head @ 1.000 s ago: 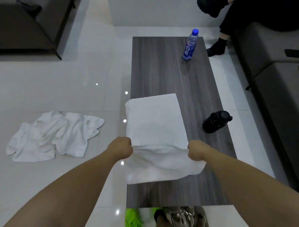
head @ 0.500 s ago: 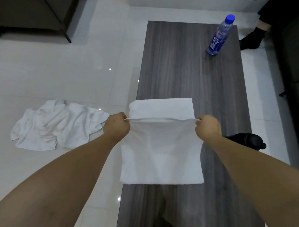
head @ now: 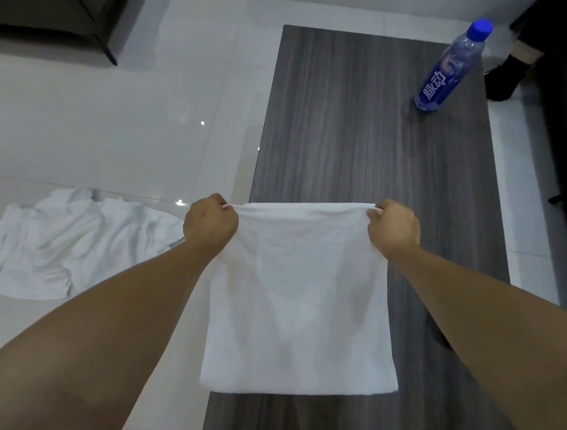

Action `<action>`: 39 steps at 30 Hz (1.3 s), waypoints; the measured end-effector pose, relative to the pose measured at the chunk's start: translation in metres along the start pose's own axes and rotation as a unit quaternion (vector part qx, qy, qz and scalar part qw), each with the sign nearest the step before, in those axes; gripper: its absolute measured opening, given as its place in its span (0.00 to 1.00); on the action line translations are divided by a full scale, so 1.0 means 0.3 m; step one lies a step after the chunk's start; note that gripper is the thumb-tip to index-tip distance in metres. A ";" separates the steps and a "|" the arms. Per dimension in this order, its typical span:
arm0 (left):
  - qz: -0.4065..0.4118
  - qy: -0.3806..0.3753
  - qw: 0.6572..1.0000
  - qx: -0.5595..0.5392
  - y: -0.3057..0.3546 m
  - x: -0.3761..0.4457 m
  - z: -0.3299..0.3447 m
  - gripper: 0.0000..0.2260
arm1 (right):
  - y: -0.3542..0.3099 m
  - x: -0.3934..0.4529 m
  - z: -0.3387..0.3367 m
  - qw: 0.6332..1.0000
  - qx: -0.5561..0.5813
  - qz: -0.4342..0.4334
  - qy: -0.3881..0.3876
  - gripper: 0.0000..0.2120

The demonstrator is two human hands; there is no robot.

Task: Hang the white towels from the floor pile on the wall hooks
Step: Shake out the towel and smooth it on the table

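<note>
A white towel point(head: 299, 300) lies folded on the dark wooden table point(head: 369, 147), its left edge overhanging the table side. My left hand point(head: 210, 224) grips the towel's far left corner and my right hand point(head: 392, 231) grips the far right corner, stretching the far edge taut between them. A crumpled pile of white towels point(head: 69, 244) lies on the pale tiled floor to the left of the table. No wall hooks are in view.
A blue-capped water bottle point(head: 451, 66) stands at the table's far right. A person's black-socked foot point(head: 509, 75) rests beyond it beside a dark sofa point(head: 565, 139). Another dark sofa point(head: 57, 10) sits at the top left. A dark object is mostly hidden under my right forearm.
Both hands carried the near edge of the towel away from me and over its far part, folding the towel in half. The view moved closer to the table.
</note>
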State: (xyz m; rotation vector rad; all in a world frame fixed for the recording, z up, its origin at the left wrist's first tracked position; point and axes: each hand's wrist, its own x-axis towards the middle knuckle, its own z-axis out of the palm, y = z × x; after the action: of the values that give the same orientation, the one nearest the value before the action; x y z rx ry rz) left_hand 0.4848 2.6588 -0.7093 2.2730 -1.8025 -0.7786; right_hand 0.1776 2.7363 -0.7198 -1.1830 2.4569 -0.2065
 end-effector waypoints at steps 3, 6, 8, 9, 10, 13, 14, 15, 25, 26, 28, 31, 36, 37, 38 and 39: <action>-0.008 0.018 1.000 0.001 -0.003 0.055 0.061 0.11 | -0.012 0.074 0.047 1.000 -0.006 0.006 0.008 0.12; -0.014 0.029 0.999 -0.005 -0.011 0.110 0.122 0.11 | -0.027 0.136 0.099 1.000 -0.006 0.010 0.015 0.12; -0.008 0.048 0.999 -0.004 -0.015 0.136 0.162 0.10 | -0.033 0.167 0.134 1.000 -0.016 0.012 0.013 0.12; 0.008 0.074 0.997 0.016 -0.017 0.141 0.182 0.10 | -0.033 0.178 0.153 1.000 -0.022 0.009 0.014 0.11; 0.032 0.107 0.993 0.041 -0.018 0.137 0.203 0.11 | -0.031 0.185 0.173 0.999 -0.026 0.002 0.019 0.11; 0.148 0.129 0.979 0.053 -0.015 0.117 0.261 0.16 | -0.015 0.196 0.217 0.997 -0.041 -0.041 0.052 0.10; 0.187 0.105 0.975 0.050 -0.011 0.116 0.279 0.17 | -0.009 0.197 0.226 0.996 -0.047 -0.052 0.061 0.10; 0.218 0.076 0.972 0.049 -0.007 0.120 0.297 0.17 | -0.003 0.199 0.232 0.995 -0.053 -0.060 0.067 0.11; 0.279 -0.021 0.955 0.094 0.105 0.187 0.352 0.11 | -0.023 0.218 0.255 0.983 -0.065 -0.145 0.095 0.07; 0.275 -0.024 0.955 0.108 0.114 0.193 0.353 0.08 | -0.025 0.219 0.257 0.982 -0.050 -0.159 0.087 0.07; 0.259 -0.032 0.955 0.141 0.127 0.203 0.352 0.05 | -0.033 0.226 0.255 0.984 -0.030 -0.157 0.076 0.08; 0.224 -0.044 0.962 0.151 0.149 0.213 0.345 0.04 | -0.047 0.244 0.242 0.990 0.001 -0.112 0.084 0.07; 0.175 -0.087 0.971 0.140 0.195 0.243 0.314 0.07 | -0.076 0.272 0.221 0.995 0.069 -0.029 0.063 0.06; 0.173 -0.093 0.970 0.143 0.200 0.249 0.311 0.07 | -0.078 0.276 0.220 0.995 0.075 -0.019 0.059 0.06; 0.173 -0.096 0.969 0.146 0.205 0.254 0.309 0.08 | -0.079 0.282 0.220 0.995 0.078 -0.011 0.055 0.07; 0.172 -0.096 0.969 0.147 0.208 0.258 0.309 0.09 | -0.079 0.286 0.222 0.995 0.079 -0.005 0.051 0.08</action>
State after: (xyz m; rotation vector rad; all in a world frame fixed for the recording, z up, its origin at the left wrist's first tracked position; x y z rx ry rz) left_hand 0.3984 2.5879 -0.7866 2.0042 -2.4612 -0.7273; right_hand 0.1745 2.6576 -0.7981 -1.1425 2.4693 -0.4677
